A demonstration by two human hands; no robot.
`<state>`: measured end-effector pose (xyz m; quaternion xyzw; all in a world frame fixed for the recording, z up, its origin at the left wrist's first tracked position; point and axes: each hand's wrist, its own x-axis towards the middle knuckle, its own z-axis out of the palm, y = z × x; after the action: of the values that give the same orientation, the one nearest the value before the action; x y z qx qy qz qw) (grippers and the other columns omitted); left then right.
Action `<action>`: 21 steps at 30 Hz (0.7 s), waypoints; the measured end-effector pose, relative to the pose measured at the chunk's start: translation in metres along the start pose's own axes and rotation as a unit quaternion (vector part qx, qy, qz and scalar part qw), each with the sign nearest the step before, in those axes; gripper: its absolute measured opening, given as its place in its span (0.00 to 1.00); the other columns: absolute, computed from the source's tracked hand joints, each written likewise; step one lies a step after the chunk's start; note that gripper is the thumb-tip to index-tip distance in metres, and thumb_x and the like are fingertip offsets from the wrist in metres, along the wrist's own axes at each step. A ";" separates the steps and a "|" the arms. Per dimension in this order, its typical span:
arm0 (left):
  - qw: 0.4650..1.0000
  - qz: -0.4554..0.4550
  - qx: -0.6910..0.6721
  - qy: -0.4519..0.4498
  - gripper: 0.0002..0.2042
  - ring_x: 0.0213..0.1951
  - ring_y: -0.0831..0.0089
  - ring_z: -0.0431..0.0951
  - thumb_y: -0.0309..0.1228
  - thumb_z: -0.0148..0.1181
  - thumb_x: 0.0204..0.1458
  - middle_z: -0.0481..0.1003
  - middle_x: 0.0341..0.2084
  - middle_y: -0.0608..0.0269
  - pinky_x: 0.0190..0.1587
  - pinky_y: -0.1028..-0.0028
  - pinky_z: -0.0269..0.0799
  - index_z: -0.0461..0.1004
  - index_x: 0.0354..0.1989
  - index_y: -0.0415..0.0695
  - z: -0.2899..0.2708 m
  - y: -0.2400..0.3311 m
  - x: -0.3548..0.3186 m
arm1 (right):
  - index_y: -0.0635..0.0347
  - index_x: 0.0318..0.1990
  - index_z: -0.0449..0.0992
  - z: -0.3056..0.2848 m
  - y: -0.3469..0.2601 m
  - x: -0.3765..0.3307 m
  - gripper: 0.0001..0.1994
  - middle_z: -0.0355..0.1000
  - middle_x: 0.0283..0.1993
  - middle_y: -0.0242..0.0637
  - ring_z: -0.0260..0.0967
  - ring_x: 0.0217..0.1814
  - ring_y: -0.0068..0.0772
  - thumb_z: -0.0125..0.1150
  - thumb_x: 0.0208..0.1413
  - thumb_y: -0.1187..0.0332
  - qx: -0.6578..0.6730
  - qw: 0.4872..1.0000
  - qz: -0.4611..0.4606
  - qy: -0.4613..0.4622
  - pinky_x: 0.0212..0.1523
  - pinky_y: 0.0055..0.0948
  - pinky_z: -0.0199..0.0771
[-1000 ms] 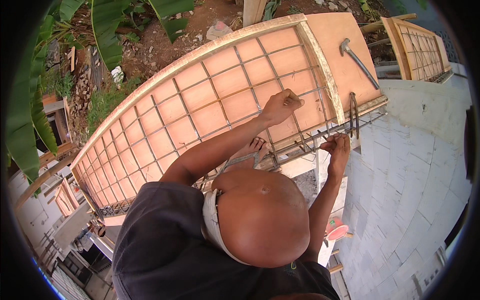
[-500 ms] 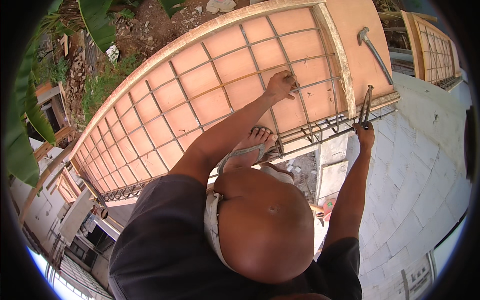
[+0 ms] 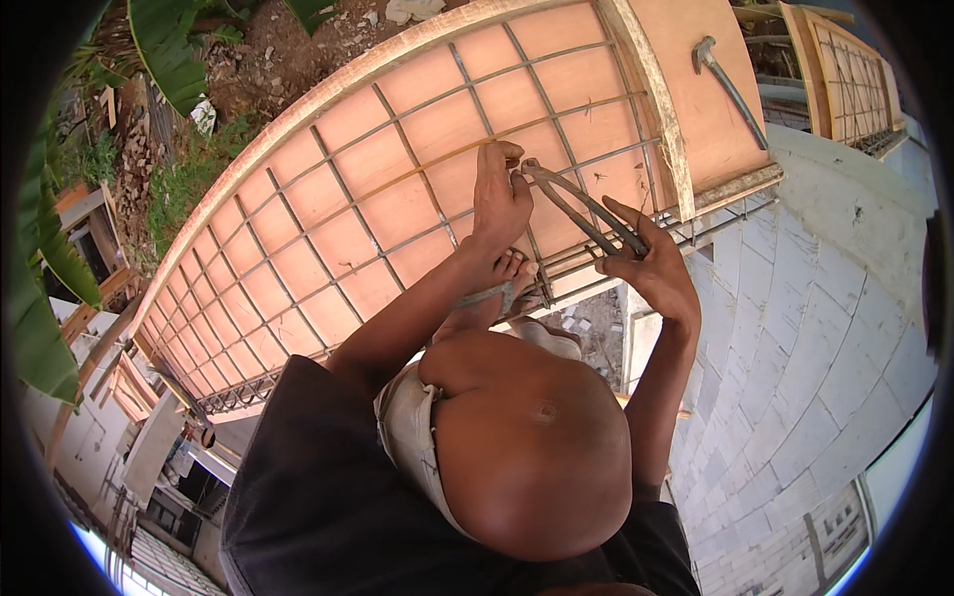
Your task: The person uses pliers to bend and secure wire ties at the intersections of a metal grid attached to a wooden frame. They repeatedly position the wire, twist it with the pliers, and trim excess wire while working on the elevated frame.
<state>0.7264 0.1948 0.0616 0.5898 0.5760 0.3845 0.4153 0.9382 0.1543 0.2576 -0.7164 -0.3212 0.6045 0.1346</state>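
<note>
My left hand [image 3: 500, 194] is over a grid of steel reinforcing bars [image 3: 415, 167], next to a crossing of two bars. Its fingers are curled together; whatever they pinch is too small to make out. In my right hand [image 3: 651, 266] is a pair of long-handled pincers [image 3: 576, 211]. Their jaws point left and reach close to my left fingertips, with the handles spread a little. Short bits of thin wire [image 3: 597, 177] stick up at some crossings. The bars lie over an orange-brown plywood panel [image 3: 343, 114].
A wooden board [image 3: 651, 89] crosses the panel, with a claw hammer [image 3: 730, 91] lying beyond it. My sandalled foot [image 3: 487, 298] rests at the near edge. A grey block wall [image 3: 785, 328] drops away at the right. Another barred form [image 3: 850, 84] stands far right.
My right hand has brought the pincers from the right end of the form leftward to my left hand. My left hand has moved left along the grid, its fingers still curled.
</note>
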 end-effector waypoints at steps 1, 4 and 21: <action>1.000 -0.006 -0.016 0.021 0.18 0.51 0.62 0.80 0.12 0.56 0.53 0.73 0.49 0.51 0.52 0.65 0.81 0.71 0.52 0.37 -0.016 0.002 -0.003 | 0.57 0.71 0.76 0.006 -0.017 0.004 0.38 0.68 0.31 0.23 0.62 0.34 0.17 0.72 0.46 0.76 -0.011 0.998 0.033 -0.054 0.36 0.22 0.62; 0.993 -0.038 -0.071 0.083 0.20 0.48 0.62 0.78 0.08 0.51 0.50 0.71 0.48 0.53 0.50 0.66 0.80 0.71 0.51 0.37 -0.054 0.000 -0.006 | 0.58 0.69 0.78 -0.011 0.004 0.051 0.37 0.78 0.36 0.31 0.73 0.41 0.23 0.71 0.44 0.74 -0.018 0.995 -0.019 -0.096 0.43 0.26 0.70; 0.980 -0.083 -0.104 0.150 0.13 0.47 0.71 0.81 0.13 0.56 0.55 0.76 0.46 0.59 0.46 0.71 0.75 0.75 0.47 0.41 -0.063 -0.021 0.047 | 0.70 0.61 0.81 0.020 -0.025 0.050 0.31 0.78 0.35 0.32 0.71 0.36 0.24 0.71 0.44 0.72 -0.117 0.992 -0.015 0.039 0.40 0.25 0.69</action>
<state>0.6621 0.2445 0.0629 0.4296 0.6356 0.4906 0.4132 0.9145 0.2008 0.2283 -0.7452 -0.3950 0.5325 0.0712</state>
